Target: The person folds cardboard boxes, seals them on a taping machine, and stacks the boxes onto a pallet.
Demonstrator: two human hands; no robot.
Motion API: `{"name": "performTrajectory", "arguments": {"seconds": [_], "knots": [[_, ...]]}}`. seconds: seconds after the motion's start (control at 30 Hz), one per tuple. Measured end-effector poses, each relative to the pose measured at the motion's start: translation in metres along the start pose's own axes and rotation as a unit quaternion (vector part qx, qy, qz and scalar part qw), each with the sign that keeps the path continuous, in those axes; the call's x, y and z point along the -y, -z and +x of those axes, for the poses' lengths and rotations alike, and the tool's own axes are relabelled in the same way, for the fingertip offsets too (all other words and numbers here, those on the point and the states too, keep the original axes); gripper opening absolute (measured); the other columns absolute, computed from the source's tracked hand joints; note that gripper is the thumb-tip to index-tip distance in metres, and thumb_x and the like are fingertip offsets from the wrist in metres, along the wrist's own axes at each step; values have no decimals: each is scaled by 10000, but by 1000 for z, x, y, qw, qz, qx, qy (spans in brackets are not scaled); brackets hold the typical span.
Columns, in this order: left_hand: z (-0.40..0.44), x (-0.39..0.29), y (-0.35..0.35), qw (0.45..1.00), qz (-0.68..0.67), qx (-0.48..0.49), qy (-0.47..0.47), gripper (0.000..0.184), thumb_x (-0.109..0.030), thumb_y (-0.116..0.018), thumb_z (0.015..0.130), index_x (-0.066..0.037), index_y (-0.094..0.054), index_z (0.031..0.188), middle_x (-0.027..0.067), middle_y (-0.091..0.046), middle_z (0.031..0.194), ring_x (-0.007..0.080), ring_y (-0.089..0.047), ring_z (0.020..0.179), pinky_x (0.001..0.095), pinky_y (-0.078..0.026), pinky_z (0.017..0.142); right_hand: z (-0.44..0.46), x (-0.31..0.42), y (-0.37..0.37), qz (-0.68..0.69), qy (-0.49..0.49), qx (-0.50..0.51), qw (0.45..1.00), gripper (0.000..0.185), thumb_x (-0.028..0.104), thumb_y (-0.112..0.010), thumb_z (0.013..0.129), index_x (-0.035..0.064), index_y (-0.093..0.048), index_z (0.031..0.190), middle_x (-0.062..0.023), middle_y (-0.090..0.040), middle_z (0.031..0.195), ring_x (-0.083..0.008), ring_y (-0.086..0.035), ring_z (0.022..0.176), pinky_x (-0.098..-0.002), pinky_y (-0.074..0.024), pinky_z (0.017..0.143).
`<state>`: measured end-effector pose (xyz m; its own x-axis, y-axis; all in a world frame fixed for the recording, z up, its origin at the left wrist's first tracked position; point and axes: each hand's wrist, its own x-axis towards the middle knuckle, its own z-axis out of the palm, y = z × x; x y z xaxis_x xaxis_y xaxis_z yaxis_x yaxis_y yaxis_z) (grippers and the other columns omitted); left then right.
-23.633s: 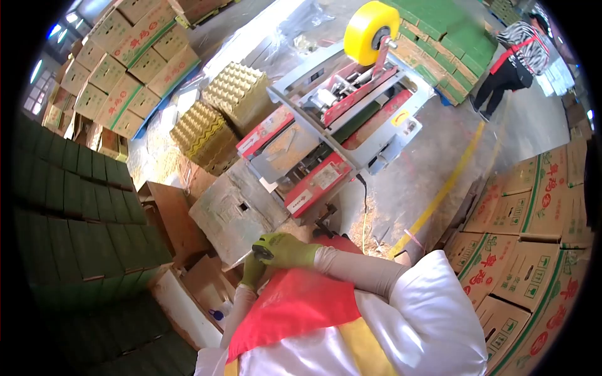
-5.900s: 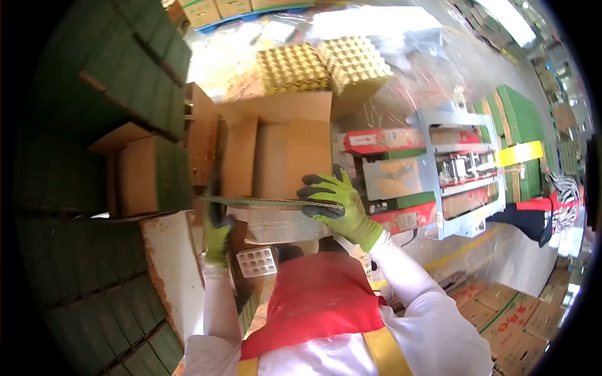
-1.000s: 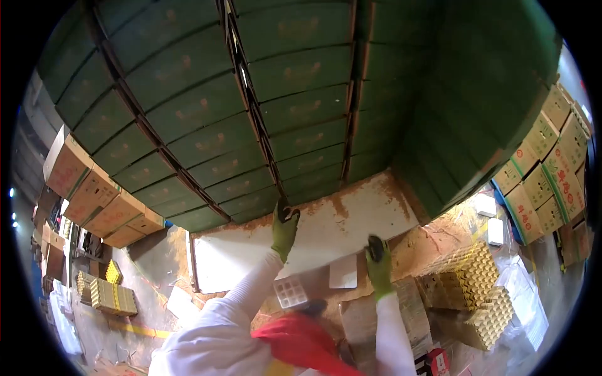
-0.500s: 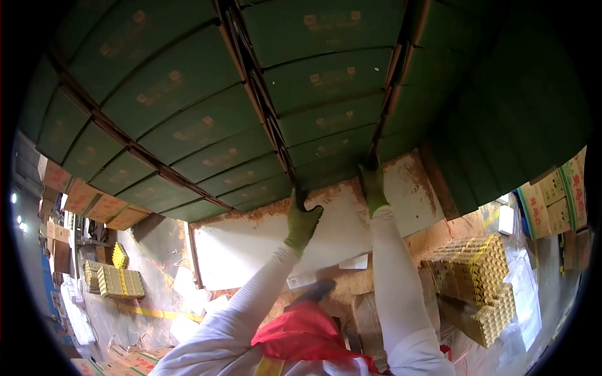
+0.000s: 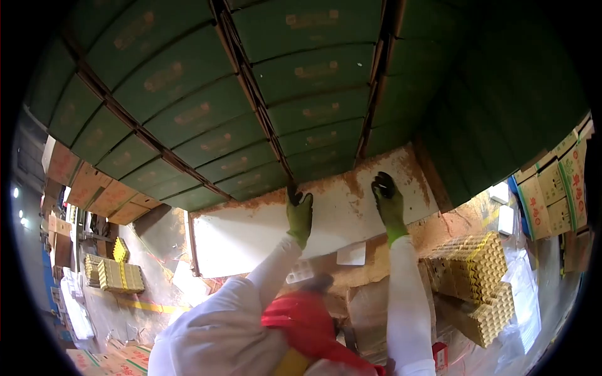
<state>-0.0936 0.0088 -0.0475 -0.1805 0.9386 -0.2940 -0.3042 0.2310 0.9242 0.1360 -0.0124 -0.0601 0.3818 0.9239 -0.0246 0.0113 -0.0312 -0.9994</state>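
Tall stacks of green cartons fill the upper view, standing at the back of a white board with brown, worn edges. My left hand, in a green glove with dark fingertips, touches the foot of the stack at a seam between two columns; its thumb stands apart from the fingers and nothing shows in it. Over the board's right part is my right hand, gloved alike, short of the cartons. Its fingers are loosely bent and apart, with no object made out between them.
Stacked egg trays stand at the right, near clear plastic sheeting. Brown cartons are piled far right, others at the left. A white tray and flattened cardboard lie below the board.
Since half a second ago my right hand has drawn back from the foot of the cartons. My left hand stays near its seam. Earlier, I held an open carton, which is no longer in my hands.
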Motion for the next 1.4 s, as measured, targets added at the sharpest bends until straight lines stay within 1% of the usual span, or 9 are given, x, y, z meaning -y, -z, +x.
{"name": "performTrajectory", "arguments": {"seconds": [0.07, 0.13, 0.23, 0.3, 0.53, 0.9, 1.0, 1.17, 1.4], "knots": [[36, 27, 16, 994, 51, 16, -92, 684, 34, -568, 815, -69, -338, 1451, 81, -424, 1415, 197, -444, 1237, 283, -415, 968, 18, 1, -47, 38, 98, -45, 993, 399, 128, -620, 905, 39, -533, 1284, -154, -594, 1235, -230, -623, 1023, -321, -486, 861], [52, 39, 15, 988, 71, 32, -134, 697, 35, -573, 812, -64, -328, 1456, 89, -405, 1430, 207, -424, 1264, 291, -403, 986, 35, 17, -80, -111, 93, -95, 985, 373, 142, -572, 918, 34, -542, 1274, -192, -598, 1179, -314, -610, 1016, -381, -471, 865], [43, 29, 19, 982, 136, 43, -122, 706, 25, -604, 791, -47, -340, 1442, 102, -439, 1398, 222, -448, 1253, 299, -427, 958, 64, 6, -98, -77, 24, -188, 979, 358, 149, -518, 930, 30, -546, 1266, -213, -590, 1135, -378, -578, 1018, -418, -449, 874], [43, 8, 27, 954, 266, 56, -125, 742, 11, -657, 752, -36, -354, 1427, 125, -493, 1349, 231, -489, 1222, 308, -479, 896, 83, -15, -94, -11, 56, -180, 982, 349, 168, -493, 945, 21, -551, 1257, -205, -595, 1130, -358, -576, 1033, -407, -449, 875], [58, -14, 19, 957, 245, 128, -92, 791, -118, -749, 739, -15, -351, 1416, 116, -615, 1071, 175, -614, 833, 290, -523, 702, 84, -20, -104, 39, 115, -165, 979, 376, 163, -462, 966, 0, -509, 1303, -177, -585, 1232, -309, -552, 1125, -368, -426, 941], [-9, -6, 27, 937, 311, 143, -68, 823, -96, -718, 689, -50, -348, 1422, 97, -631, 799, 178, -589, 532, 321, -517, 533, 27, -5, -59, 146, 18, -93, 985, 455, 127, -400, 1007, 10, -342, 1443, -115, -421, 1445, -210, -385, 1325, -294, -299, 1087], [-48, -4, 33, 928, 337, 148, -49, 838, -91, -724, 684, -53, -340, 1428, 98, -640, 797, 193, -618, 597, 328, -530, 585, -9, 13, -41, 91, -16, -113, 989, 456, 123, -411, 1006, 1, -342, 1440, -115, -417, 1448, -206, -384, 1327, -294, -305, 1086], [-106, 15, 47, 928, 317, 192, -49, 1037, -170, -789, 652, -64, -205, 1502, 153, -611, 1190, 205, -641, 884, 337, -523, 758, -83, 44, -12, 132, -46, -135, 981, 440, 111, -434, 1001, -15, -373, 1418, -115, -429, 1439, -207, -407, 1309, -292, -326, 1072], [-162, 23, 56, 890, 366, 239, -127, 961, -155, -769, 668, -53, -257, 1474, 174, -651, 1015, 237, -611, 757, 343, -514, 691, -129, 32, 34, 60, -28, -152, 986, 421, 127, -495, 966, -12, -446, 1360, -123, -504, 1354, -209, -479, 1228, -294, -383, 1009]]}}
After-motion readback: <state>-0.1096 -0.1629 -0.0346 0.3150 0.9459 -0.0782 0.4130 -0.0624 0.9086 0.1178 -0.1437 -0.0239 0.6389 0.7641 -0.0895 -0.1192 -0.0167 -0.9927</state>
